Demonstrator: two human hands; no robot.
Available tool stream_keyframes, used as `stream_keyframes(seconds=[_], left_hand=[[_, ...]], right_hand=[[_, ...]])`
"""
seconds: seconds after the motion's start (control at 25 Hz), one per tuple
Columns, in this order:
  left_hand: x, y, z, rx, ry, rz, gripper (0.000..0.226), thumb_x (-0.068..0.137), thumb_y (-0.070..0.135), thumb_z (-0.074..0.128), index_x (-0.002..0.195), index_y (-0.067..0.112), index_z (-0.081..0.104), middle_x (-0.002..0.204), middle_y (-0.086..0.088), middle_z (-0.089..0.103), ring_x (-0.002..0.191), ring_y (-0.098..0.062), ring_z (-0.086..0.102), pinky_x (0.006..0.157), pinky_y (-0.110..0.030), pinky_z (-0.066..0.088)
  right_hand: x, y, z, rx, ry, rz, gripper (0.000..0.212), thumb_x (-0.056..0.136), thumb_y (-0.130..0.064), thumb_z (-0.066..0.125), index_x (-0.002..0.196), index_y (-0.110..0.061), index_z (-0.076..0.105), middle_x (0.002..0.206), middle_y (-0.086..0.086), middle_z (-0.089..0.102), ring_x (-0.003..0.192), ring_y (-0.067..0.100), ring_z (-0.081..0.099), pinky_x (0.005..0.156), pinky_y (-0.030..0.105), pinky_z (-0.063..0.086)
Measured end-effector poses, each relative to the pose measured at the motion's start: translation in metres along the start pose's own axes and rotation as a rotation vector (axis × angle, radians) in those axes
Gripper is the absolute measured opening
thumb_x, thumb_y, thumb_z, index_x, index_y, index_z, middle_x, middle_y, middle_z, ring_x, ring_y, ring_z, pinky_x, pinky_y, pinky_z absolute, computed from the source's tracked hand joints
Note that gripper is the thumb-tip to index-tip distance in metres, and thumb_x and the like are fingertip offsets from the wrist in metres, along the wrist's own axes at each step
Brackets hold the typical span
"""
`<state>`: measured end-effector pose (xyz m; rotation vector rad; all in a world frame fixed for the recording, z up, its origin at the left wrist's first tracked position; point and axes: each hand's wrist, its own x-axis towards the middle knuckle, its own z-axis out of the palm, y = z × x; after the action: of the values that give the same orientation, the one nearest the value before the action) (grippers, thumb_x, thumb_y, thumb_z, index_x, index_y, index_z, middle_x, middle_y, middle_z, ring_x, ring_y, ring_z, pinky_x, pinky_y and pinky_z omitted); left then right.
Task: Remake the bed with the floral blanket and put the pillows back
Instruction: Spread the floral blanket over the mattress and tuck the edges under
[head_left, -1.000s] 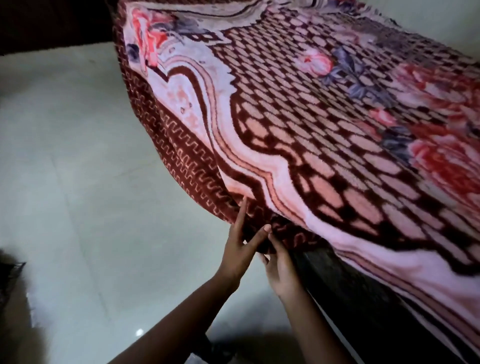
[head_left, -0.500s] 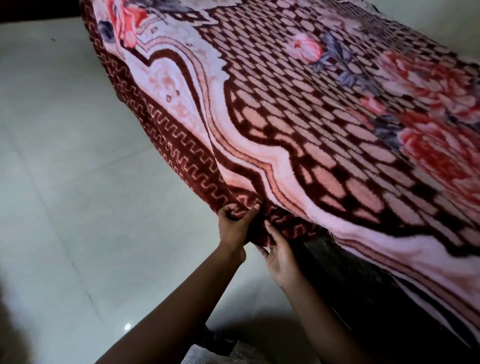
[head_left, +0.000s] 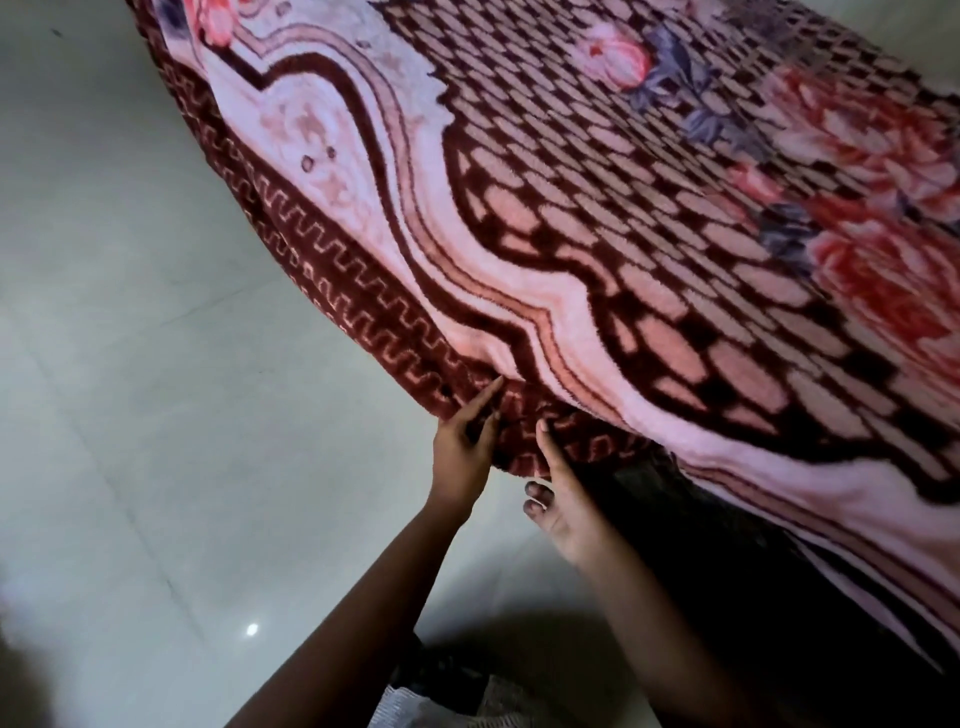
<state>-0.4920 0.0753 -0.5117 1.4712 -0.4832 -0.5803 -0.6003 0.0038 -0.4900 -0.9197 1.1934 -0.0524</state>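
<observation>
The floral blanket (head_left: 649, 249) is pink and maroon with red roses. It covers the bed and hangs over the near left side. Its maroon zigzag border (head_left: 363, 332) is bunched where both hands meet. My left hand (head_left: 460, 452) lies against that border with straight fingers, the index pointing up along the fold. My right hand (head_left: 569, 499) is just to its right at the hem. Its index finger lies on the border, its other fingers curl under the edge, and its thumb is hidden. No pillows are in view.
The pale tiled floor (head_left: 156, 415) stretches along the left of the bed. The dark bed side (head_left: 727, 545) shows beneath the blanket's hem at the lower right. Some pale cloth (head_left: 415, 706) lies at the bottom edge between my forearms.
My left hand's fingers, curled on the border half a second ago, now lie straight against it. The view has moved closer to the blanket. Both hands remain at the same corner of the hem.
</observation>
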Motion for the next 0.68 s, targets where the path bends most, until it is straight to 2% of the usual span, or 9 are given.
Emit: stream_keyframes(seconds=[0.04, 0.12, 0.2, 0.24, 0.32, 0.4, 0.48, 0.56, 0.68], left_hand=[[0.003, -0.003, -0.001, -0.038, -0.016, -0.059, 0.037, 0.092, 0.022, 0.054, 0.118, 0.048, 0.058, 0.126, 0.001, 0.062, 0.113, -0.018, 0.06, 0.095, -0.047, 0.049], [0.006, -0.003, -0.003, -0.084, -0.015, -0.165, 0.037, 0.092, 0.017, 0.056, 0.118, 0.042, 0.058, 0.12, -0.004, 0.064, 0.108, -0.021, 0.062, 0.093, -0.047, 0.051], [0.004, 0.0, -0.003, -0.136, -0.012, -0.211, 0.037, 0.091, 0.013, 0.057, 0.117, 0.04, 0.059, 0.116, -0.003, 0.065, 0.108, -0.02, 0.062, 0.092, -0.045, 0.052], [0.003, 0.0, -0.002, -0.139, 0.001, -0.226, 0.037, 0.091, 0.012, 0.058, 0.113, 0.041, 0.06, 0.118, -0.002, 0.064, 0.109, -0.02, 0.061, 0.092, -0.044, 0.052], [0.002, 0.001, 0.0, -0.142, 0.036, -0.226, 0.038, 0.088, 0.011, 0.061, 0.105, 0.045, 0.062, 0.121, -0.005, 0.063, 0.111, -0.022, 0.06, 0.092, -0.045, 0.052], [0.004, -0.003, 0.003, -0.135, 0.078, -0.241, 0.038, 0.085, 0.011, 0.065, 0.099, 0.047, 0.063, 0.12, -0.009, 0.062, 0.111, -0.026, 0.06, 0.09, -0.047, 0.053], [0.006, -0.005, 0.006, -0.121, 0.112, -0.253, 0.038, 0.084, 0.013, 0.067, 0.095, 0.05, 0.063, 0.124, -0.008, 0.06, 0.114, -0.025, 0.058, 0.091, -0.045, 0.053], [0.006, -0.009, 0.008, -0.128, 0.12, -0.283, 0.036, 0.083, 0.015, 0.068, 0.092, 0.05, 0.065, 0.124, -0.012, 0.059, 0.114, -0.028, 0.057, 0.09, -0.047, 0.053], [0.003, -0.013, 0.009, -0.216, 0.116, -0.331, 0.033, 0.085, 0.015, 0.066, 0.094, 0.047, 0.066, 0.125, -0.012, 0.059, 0.111, -0.036, 0.058, 0.086, -0.053, 0.053]], right_hand=[[-0.018, -0.009, 0.003, -0.075, 0.0, 0.004, 0.069, 0.054, -0.076, 0.069, 0.09, -0.018, 0.062, 0.072, -0.003, 0.06, 0.057, 0.006, 0.049, 0.056, 0.022, 0.036], [-0.049, -0.024, -0.001, -0.248, 0.001, -0.051, 0.037, 0.086, -0.049, 0.058, 0.08, -0.012, 0.06, 0.065, 0.001, 0.058, 0.045, 0.003, 0.045, 0.044, 0.015, 0.032], [-0.066, -0.038, -0.007, -0.22, 0.1, -0.228, 0.031, 0.096, -0.027, 0.049, 0.072, -0.01, 0.058, 0.06, 0.003, 0.061, 0.044, 0.004, 0.049, 0.043, 0.013, 0.035], [-0.073, -0.043, -0.006, -0.068, 0.092, -0.308, 0.026, 0.097, -0.021, 0.046, 0.078, -0.01, 0.059, 0.066, 0.003, 0.066, 0.053, 0.006, 0.056, 0.049, 0.015, 0.043], [-0.073, -0.051, 0.004, 0.383, 0.005, -0.392, 0.023, 0.097, -0.014, 0.039, 0.104, -0.01, 0.061, 0.094, 0.003, 0.07, 0.084, 0.01, 0.065, 0.071, 0.021, 0.055], [-0.066, -0.055, 0.02, 0.713, -0.044, -0.438, 0.034, 0.098, -0.013, 0.034, 0.126, -0.008, 0.051, 0.118, 0.003, 0.061, 0.103, 0.012, 0.059, 0.083, 0.027, 0.053], [-0.057, -0.059, 0.038, 0.844, -0.015, -0.471, 0.039, 0.099, -0.015, 0.032, 0.136, -0.01, 0.042, 0.124, 0.0, 0.054, 0.105, 0.009, 0.055, 0.091, 0.032, 0.05], [-0.047, -0.064, 0.049, 0.918, 0.017, -0.487, 0.04, 0.1, -0.018, 0.032, 0.14, -0.011, 0.037, 0.117, -0.005, 0.054, 0.105, 0.007, 0.052, 0.103, 0.036, 0.041], [-0.036, -0.068, 0.056, 0.95, 0.029, -0.481, 0.036, 0.101, -0.022, 0.032, 0.134, -0.012, 0.042, 0.116, -0.006, 0.053, 0.106, 0.007, 0.051, 0.109, 0.035, 0.035]])
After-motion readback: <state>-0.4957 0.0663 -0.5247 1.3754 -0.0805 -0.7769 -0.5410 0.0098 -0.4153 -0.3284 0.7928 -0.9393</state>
